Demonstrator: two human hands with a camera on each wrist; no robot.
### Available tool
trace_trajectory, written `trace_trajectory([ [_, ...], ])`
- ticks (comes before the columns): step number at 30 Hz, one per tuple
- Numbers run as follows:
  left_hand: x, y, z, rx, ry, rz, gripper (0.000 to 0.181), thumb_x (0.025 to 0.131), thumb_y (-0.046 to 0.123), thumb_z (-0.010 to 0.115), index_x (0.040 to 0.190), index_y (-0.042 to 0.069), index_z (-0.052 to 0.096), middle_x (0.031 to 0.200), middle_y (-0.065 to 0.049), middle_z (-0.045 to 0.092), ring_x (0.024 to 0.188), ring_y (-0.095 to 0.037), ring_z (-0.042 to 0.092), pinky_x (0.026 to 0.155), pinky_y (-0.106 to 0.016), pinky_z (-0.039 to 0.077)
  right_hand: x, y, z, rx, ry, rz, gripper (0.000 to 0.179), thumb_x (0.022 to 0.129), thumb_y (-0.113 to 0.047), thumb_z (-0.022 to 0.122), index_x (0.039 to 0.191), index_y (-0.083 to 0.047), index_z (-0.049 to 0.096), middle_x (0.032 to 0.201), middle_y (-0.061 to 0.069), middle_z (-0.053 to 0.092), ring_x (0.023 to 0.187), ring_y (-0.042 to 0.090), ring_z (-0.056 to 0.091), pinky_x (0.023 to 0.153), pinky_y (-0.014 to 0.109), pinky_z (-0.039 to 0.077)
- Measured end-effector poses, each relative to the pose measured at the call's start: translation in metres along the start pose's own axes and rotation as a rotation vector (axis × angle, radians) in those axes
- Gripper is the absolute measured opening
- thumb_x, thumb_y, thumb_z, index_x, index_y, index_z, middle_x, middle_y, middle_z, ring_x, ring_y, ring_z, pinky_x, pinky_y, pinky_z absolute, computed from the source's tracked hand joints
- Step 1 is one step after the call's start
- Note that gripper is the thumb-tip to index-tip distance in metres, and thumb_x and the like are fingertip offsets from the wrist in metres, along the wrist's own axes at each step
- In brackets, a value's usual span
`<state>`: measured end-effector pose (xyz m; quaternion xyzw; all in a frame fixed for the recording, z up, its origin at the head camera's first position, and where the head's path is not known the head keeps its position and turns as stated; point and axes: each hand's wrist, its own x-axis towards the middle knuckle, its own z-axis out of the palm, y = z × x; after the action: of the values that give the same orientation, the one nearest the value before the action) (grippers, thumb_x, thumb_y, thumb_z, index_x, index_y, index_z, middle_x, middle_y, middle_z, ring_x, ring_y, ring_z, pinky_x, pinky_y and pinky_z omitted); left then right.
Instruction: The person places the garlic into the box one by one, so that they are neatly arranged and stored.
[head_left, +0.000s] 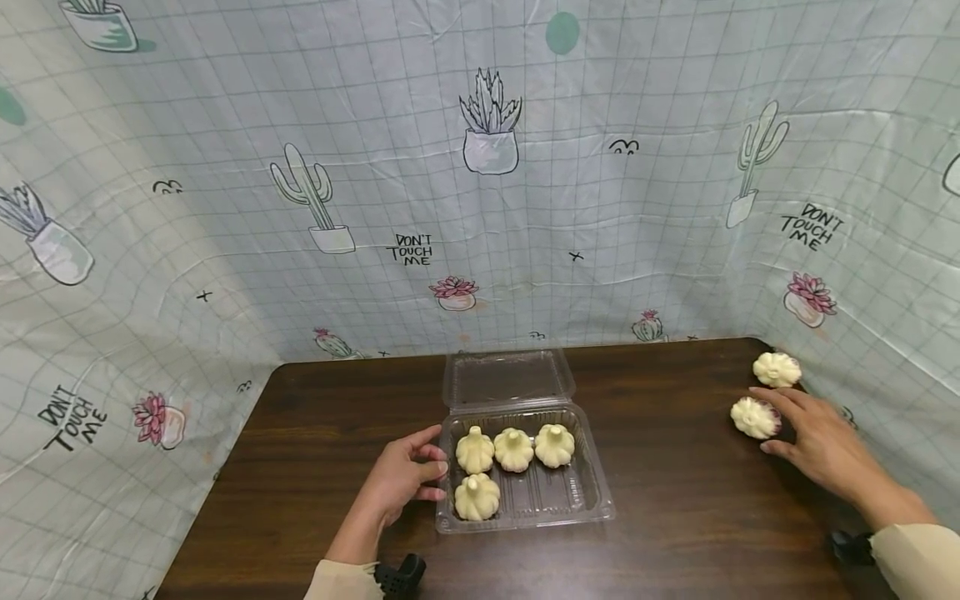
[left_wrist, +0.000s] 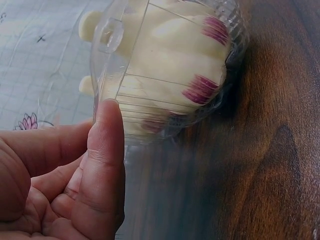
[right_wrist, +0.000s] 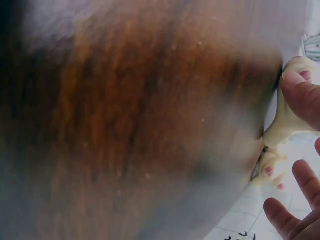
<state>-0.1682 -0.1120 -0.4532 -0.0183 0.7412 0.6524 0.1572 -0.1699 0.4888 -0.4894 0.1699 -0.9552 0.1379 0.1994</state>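
Note:
A clear plastic clamshell container (head_left: 536, 498) lies on the table with its lid (head_left: 510, 381) folded back. Several pale garlic bulbs stand inside: three across the back row and one garlic bulb (head_left: 477, 497) at front left. My left hand (head_left: 401, 475) pinches the container's left rim; in the left wrist view its thumb (left_wrist: 105, 160) lies against the clear edge. At the right, my right hand (head_left: 825, 442) is around a loose garlic bulb (head_left: 753, 417), index finger beyond it and thumb on the near side. Its other fingers are spread apart in the right wrist view.
Another loose garlic bulb (head_left: 777, 369) lies just behind, near the table's right edge. The dark wooden table (head_left: 315, 433) meets a printed cloth (head_left: 375, 167) hanging along the back and both sides.

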Motion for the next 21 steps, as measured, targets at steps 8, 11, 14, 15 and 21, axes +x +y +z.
trace_trajectory([
  [8,0.001,0.000,0.000,-0.003,-0.001,0.003,0.066,0.096,-0.011,0.066,0.157,-0.004,0.044,0.113,-0.017,0.058,0.086,-0.022,0.062,0.062,-0.036,0.067,0.005,0.000,0.006,-0.015,-0.038,0.052,0.084,0.071,-0.008,0.094,0.145,-0.009,0.053,0.122,0.027,0.060,0.102,0.052,0.061,0.077,0.063,0.049],
  [11,0.002,-0.001,0.000,-0.004,-0.001,0.006,0.066,0.095,-0.011,0.066,0.157,-0.004,0.044,0.113,-0.018,0.059,0.086,-0.022,0.062,0.061,-0.035,0.066,0.008,-0.003,0.007,0.008,-0.045,0.088,0.080,0.073,-0.010,0.094,0.142,-0.008,0.055,0.123,0.028,0.058,0.104,0.052,0.058,0.079,0.065,0.047],
  [14,0.003,-0.001,0.000,-0.007,-0.003,0.010,0.067,0.095,-0.011,0.066,0.157,-0.005,0.043,0.113,-0.018,0.059,0.086,-0.021,0.062,0.061,-0.034,0.066,0.011,-0.007,0.010,0.045,-0.030,0.112,0.077,0.072,-0.011,0.095,0.138,-0.007,0.056,0.125,0.029,0.055,0.107,0.054,0.053,0.082,0.066,0.044],
  [15,0.003,-0.001,0.000,-0.008,-0.004,0.011,0.067,0.095,-0.011,0.066,0.157,-0.005,0.043,0.113,-0.017,0.058,0.086,-0.021,0.062,0.061,-0.034,0.066,0.012,-0.008,0.011,0.057,-0.020,0.117,0.076,0.071,-0.011,0.095,0.137,-0.006,0.057,0.126,0.029,0.053,0.109,0.054,0.051,0.083,0.066,0.043],
  [21,0.002,-0.002,-0.001,-0.010,-0.008,0.007,0.067,0.096,-0.011,0.066,0.158,-0.005,0.042,0.112,-0.017,0.058,0.086,-0.021,0.062,0.061,-0.035,0.067,0.019,-0.023,0.015,0.134,0.052,0.097,0.069,0.065,-0.004,0.097,0.125,-0.001,0.061,0.133,0.029,0.052,0.115,0.055,0.050,0.094,0.053,0.042],
])
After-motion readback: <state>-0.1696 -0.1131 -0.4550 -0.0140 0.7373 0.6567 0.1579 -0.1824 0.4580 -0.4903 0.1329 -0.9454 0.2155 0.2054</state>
